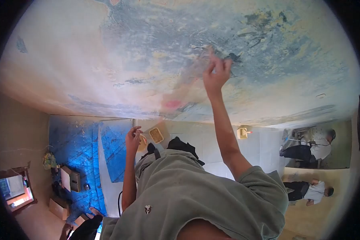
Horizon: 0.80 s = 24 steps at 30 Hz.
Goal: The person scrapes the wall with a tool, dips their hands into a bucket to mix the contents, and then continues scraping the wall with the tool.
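My right hand is raised against the painted wall, at a dark grey-blue patch of its mottled surface. Its fingers are bent into a pinch and partly smeared by motion; what they hold cannot be made out. A blurred pinkish streak shows on or before the wall, down and to the left of that hand. Low at my side hangs my left hand, its fingers loosely bent and apart, with nothing visible in them. Just behind it are a round yellowish container and a rectangular tub of tan material.
Blue sheeting covers the floor at left, with cardboard boxes on it. A yellow container with a red-tipped item stands on the pale floor at right. Two people are at the far right; another person is partly visible lower left.
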### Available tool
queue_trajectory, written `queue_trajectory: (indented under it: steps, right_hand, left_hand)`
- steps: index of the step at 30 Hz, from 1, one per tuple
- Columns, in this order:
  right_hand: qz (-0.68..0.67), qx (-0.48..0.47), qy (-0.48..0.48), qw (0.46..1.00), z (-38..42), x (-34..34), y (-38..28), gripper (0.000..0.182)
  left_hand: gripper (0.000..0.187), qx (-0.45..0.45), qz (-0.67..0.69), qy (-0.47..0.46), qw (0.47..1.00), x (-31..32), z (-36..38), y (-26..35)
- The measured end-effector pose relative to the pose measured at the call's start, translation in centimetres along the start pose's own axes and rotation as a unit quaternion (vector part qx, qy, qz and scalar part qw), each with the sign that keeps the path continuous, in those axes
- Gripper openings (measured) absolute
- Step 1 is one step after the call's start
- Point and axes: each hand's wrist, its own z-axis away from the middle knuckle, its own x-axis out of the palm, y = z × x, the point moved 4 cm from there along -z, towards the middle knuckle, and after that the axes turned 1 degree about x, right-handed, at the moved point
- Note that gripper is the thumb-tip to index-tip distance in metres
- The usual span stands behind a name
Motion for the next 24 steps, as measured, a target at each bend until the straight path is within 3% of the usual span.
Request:
queue_trajectory:
  steps: [3, 5, 10, 12, 16, 19, 22, 24]
  right_hand:
    - [0.044, -0.013, 0.052, 0.998, 0.2, 0.0, 0.8, 0.056]
    - [-0.092, 0.019, -0.006, 0.996, 1.7, 1.4, 0.3, 0.047]
    - [-0.043, 0.033, -0.057, 0.997, 1.7, 0.5, 0.2, 0.046]
    - [-0.043, 0.039, 0.066, 0.996, 0.1, -0.3, 0.7, 0.051]
    - [-0.073, 0.048, 0.048, 0.995, 1.6, 1.1, 1.2, 0.049]
    - [-0.064, -0.022, 0.004, 0.998, 1.9, 1.5, 0.0, 0.043]
    - [-0.023, -0.011, 0.083, 0.996, -0.6, -0.7, 0.5, 0.040]
    - [-0.045, -0.005, 0.070, 0.997, -0.3, -0.1, 0.4, 0.041]
  left_hand:
    - [0.021, -0.005, -0.012, -0.009, 1.000, 0.0, 0.1, -0.4]
    - [0.021, -0.008, -0.013, -0.013, 1.000, 0.2, 0.1, -0.4]
    - [0.021, -0.028, 0.007, -0.007, 1.000, 0.0, 0.0, -0.2]
    - [0.021, -0.025, 0.012, -0.009, 1.000, -0.2, 0.0, -0.2]
    - [0.021, -0.019, 0.006, -0.007, 1.000, -0.2, -0.3, -0.8]
    - [0.021, -0.029, 0.007, -0.003, 1.000, -0.1, -0.4, -0.4]
    - [0.022, -0.021, 0.000, -0.008, 1.000, -0.1, -0.5, -0.6]
    - [0.022, -0.022, -0.002, -0.008, 1.000, -0.2, -0.6, -0.4]
